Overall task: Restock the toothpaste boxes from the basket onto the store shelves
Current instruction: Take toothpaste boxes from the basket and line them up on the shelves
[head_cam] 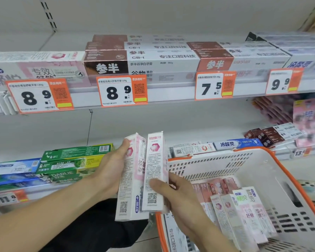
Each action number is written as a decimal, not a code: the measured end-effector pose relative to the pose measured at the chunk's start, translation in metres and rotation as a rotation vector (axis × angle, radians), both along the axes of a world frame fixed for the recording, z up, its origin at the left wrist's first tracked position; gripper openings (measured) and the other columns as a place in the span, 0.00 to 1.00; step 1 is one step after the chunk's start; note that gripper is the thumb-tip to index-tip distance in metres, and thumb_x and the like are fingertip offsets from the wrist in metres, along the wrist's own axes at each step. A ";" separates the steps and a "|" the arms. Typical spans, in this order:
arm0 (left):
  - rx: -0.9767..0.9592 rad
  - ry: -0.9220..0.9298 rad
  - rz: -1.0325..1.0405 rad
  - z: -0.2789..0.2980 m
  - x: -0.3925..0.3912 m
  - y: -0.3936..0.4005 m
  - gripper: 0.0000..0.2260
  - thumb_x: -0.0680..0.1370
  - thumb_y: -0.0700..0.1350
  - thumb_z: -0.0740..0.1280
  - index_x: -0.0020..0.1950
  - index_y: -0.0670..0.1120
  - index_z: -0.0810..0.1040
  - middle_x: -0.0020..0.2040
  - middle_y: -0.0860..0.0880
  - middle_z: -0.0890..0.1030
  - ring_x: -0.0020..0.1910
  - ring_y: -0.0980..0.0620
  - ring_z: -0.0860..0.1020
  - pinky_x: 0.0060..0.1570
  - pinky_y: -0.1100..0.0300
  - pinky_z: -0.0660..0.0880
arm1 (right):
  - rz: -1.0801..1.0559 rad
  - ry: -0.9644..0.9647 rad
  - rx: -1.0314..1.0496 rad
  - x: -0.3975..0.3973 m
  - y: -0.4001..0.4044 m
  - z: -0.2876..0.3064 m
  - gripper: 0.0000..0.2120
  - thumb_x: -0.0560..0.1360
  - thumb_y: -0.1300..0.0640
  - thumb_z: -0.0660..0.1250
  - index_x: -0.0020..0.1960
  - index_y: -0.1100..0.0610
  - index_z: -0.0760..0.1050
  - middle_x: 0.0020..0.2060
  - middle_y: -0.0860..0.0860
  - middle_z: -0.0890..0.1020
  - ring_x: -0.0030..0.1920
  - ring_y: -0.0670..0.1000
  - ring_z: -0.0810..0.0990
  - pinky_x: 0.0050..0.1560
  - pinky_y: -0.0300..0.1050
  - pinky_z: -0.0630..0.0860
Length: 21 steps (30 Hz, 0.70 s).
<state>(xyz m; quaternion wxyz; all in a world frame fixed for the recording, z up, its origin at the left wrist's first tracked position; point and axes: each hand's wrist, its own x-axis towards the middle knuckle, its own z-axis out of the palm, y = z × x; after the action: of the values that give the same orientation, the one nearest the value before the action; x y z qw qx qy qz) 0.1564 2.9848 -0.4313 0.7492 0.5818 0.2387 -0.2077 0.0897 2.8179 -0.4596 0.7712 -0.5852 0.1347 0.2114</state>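
The left hand (pixel 115 166) is gripping a pink-and-white toothpaste box (pixel 130 179) along its long side, thumb up near the top end, holding it upright just left of the white basket (pixel 262 160). The right hand (pixel 173 193) is pinching a second pink-and-white toothpaste box (pixel 154 170) near its lower half, thumb across the printed face; the two boxes are touching side by side. More boxes of the same kind (pixel 244 211) are standing inside the basket. These cartons are probably light and stiff but crushable at the thin walls, with slick printed faces, so holding them across the narrow edges near the middle looks safest. Matching stock (pixel 44 68) is lying on the upper shelf, well above the basket.
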 end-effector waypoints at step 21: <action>-0.174 -0.268 -0.376 0.037 -0.001 0.032 0.10 0.70 0.39 0.74 0.50 0.46 0.85 0.51 0.39 0.86 0.45 0.43 0.86 0.38 0.52 0.82 | 0.247 -0.229 -0.092 0.013 -0.011 0.053 0.32 0.69 0.60 0.77 0.69 0.50 0.68 0.56 0.56 0.84 0.51 0.63 0.85 0.48 0.61 0.83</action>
<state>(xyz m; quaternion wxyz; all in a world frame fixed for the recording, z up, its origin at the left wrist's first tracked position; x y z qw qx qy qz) 0.1556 3.0167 -0.3944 0.7695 0.5718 0.0059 -0.2843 0.1027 2.8065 -0.4067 0.7222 -0.6521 -0.0174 0.2300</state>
